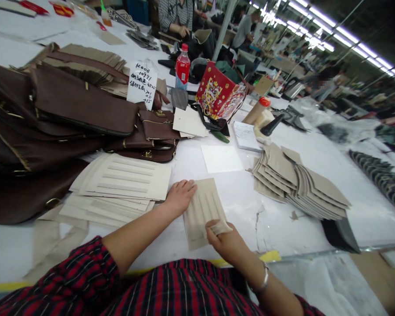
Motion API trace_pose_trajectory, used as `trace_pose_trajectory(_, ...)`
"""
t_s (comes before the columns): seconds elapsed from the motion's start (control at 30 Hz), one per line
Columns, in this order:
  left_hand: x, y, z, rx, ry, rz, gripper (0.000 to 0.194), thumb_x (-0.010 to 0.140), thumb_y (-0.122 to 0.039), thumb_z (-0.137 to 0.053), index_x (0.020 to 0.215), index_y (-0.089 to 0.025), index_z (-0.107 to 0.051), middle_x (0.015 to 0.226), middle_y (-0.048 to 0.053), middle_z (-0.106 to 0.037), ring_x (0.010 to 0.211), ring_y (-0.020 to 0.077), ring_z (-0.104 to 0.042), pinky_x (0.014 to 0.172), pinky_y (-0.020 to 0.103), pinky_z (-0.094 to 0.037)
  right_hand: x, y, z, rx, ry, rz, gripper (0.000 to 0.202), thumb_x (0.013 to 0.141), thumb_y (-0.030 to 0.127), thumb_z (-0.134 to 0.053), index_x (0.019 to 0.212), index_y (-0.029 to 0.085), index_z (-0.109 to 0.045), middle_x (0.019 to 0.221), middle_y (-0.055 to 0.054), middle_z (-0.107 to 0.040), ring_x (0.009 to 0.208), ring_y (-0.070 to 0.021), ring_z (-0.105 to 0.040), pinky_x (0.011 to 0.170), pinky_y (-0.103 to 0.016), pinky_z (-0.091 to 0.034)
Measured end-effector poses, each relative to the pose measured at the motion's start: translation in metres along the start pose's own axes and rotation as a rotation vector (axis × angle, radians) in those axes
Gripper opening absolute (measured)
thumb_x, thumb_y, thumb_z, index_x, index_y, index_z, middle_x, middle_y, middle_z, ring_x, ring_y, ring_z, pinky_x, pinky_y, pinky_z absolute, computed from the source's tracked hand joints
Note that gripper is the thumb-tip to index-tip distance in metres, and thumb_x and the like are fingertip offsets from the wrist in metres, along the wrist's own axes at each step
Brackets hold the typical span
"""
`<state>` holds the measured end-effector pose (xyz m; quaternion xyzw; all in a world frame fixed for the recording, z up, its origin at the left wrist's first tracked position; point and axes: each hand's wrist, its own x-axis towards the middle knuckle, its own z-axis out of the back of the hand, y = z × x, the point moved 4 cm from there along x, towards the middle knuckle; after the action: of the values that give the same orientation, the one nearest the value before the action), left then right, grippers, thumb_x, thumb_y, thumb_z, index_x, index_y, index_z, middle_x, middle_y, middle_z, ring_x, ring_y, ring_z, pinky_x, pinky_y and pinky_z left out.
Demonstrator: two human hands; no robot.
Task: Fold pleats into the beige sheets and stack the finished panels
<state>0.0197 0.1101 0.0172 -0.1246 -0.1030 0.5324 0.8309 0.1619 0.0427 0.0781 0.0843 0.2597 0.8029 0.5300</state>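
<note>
A beige panel (202, 206) with raised lengthwise strips lies on the white table in front of me. My left hand (181, 197) rests on its upper left edge, fingers close together. Over its lower right part is my right hand (222, 235), closed around a small pale cloth-like piece (221, 227). To the left sits a stack of cream panels with strips (128, 175). A fanned pile of tan panels (296, 180) is at the right. Dark brown leather bags (82, 101) cover the far left.
Beyond the panel lie a white sheet (221, 158) and a notepad (246, 135). A red-capped bottle (182, 68) and a red patterned box (220, 92) stand farther back. Another person's hand (183, 30) shows across the table.
</note>
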Motion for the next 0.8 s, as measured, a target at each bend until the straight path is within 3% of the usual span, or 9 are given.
trace_pose_trajectory(0.17, 0.002, 0.006, -0.002, -0.037, 0.005, 0.010, 0.035, 0.085, -0.019, -0.041, 0.118, -0.031, -0.048, 0.132, 0.001, -0.042, 0.115, 0.0227, -0.037, 0.090, 0.039, -0.036, 0.045, 0.009, -0.008, -0.036, -0.200, 0.008, 0.025, 0.085, 0.023, -0.037, 0.089, 0.015, -0.060, 0.074, -0.005, -0.065, 0.074, -0.0146, -0.060, 0.074, -0.025, -0.044)
trace_pose_trajectory(0.37, 0.007, 0.011, -0.004, -0.078, 0.011, 0.027, 0.033, 0.084, -0.017, -0.043, 0.113, -0.031, -0.054, 0.127, 0.001, -0.047, 0.109, 0.0231, -0.041, 0.087, 0.039, -0.038, 0.009, 0.016, -0.015, -0.024, -0.081, -0.040, 0.021, 0.083, 0.021, -0.040, 0.084, 0.018, -0.061, 0.076, -0.004, -0.065, 0.072, -0.0140, -0.060, 0.068, -0.023, -0.044)
trace_pose_trajectory(0.57, 0.009, 0.016, -0.004, -0.150, -0.008, 0.072, 0.027, 0.085, -0.031, -0.047, 0.109, -0.034, -0.058, 0.125, -0.001, -0.049, 0.109, 0.0214, -0.042, 0.087, 0.035, -0.038, 0.049, 0.020, -0.008, -0.006, -0.179, 0.028, 0.021, 0.083, 0.021, -0.042, 0.088, 0.016, -0.061, 0.090, -0.007, -0.065, 0.086, -0.0160, -0.058, 0.080, -0.027, -0.042)
trace_pose_trajectory(0.73, 0.011, 0.021, -0.008, -0.177, -0.016, 0.098, 0.025, 0.082, -0.029, -0.051, 0.105, -0.032, -0.062, 0.124, -0.001, -0.050, 0.107, 0.0210, -0.043, 0.089, 0.036, -0.037, 0.004, 0.020, -0.012, 0.007, 0.036, -0.016, 0.022, 0.084, 0.023, -0.040, 0.079, 0.018, -0.061, 0.065, -0.001, -0.062, 0.063, -0.0127, -0.058, 0.064, -0.023, -0.044)
trace_pose_trajectory(0.8, 0.011, 0.021, -0.009, -0.173, -0.020, 0.094, 0.025, 0.082, -0.030, -0.051, 0.104, -0.033, -0.062, 0.125, 0.000, -0.049, 0.107, 0.0220, -0.043, 0.088, 0.037, -0.038, 0.004, 0.021, -0.012, 0.036, 0.010, -0.025, 0.023, 0.085, 0.025, -0.039, 0.081, 0.018, -0.061, 0.065, 0.000, -0.062, 0.062, -0.0123, -0.058, 0.065, -0.023, -0.044)
